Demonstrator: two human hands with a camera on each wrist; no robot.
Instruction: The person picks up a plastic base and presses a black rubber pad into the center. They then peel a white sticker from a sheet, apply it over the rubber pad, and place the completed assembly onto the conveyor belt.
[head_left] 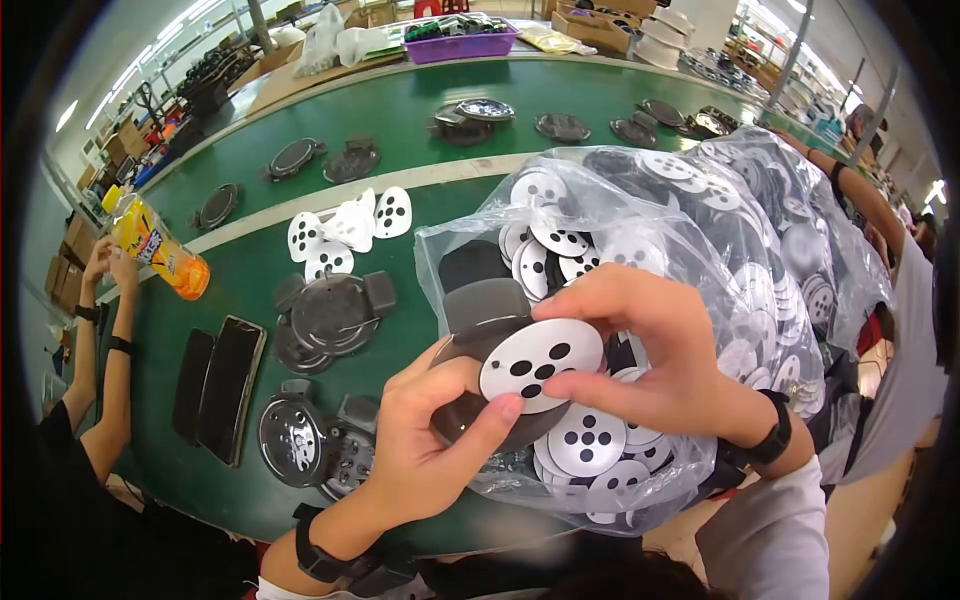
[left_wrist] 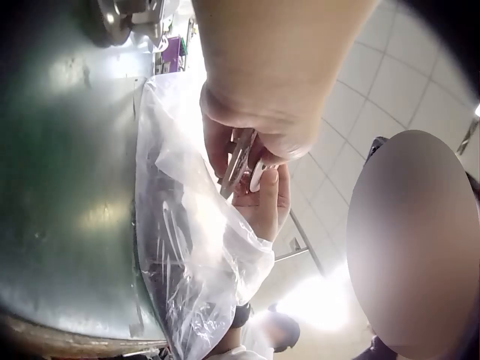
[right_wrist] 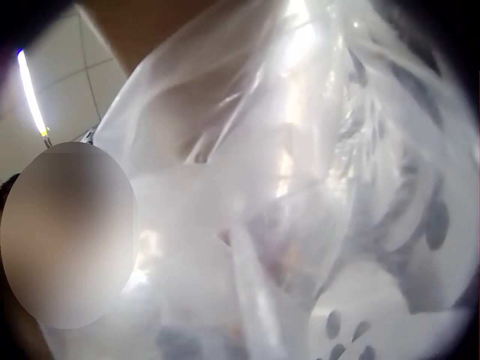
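Note:
In the head view my left hand [head_left: 425, 450] grips a dark grey round part [head_left: 465, 400] with a squared tab at its top. Between thumb and fingers, my right hand [head_left: 660, 360] pinches a white oval disc with black dots [head_left: 540, 365], which lies over the dark part's face; my left thumb touches the disc's lower edge. The left wrist view shows both the dark part [left_wrist: 238, 161] and the disc [left_wrist: 257, 175] edge-on between the hands. Plastic film [right_wrist: 225, 187] covers most of the right wrist view and hides the right hand's work.
An open clear bag [head_left: 790, 290] of similar discs lies beneath and right of my hands. Loose white pieces [head_left: 348, 226], more dark parts [head_left: 335, 312] and a phone [head_left: 232, 390] lie on the green table. Another person's hands hold an orange bottle [head_left: 160, 245] at left.

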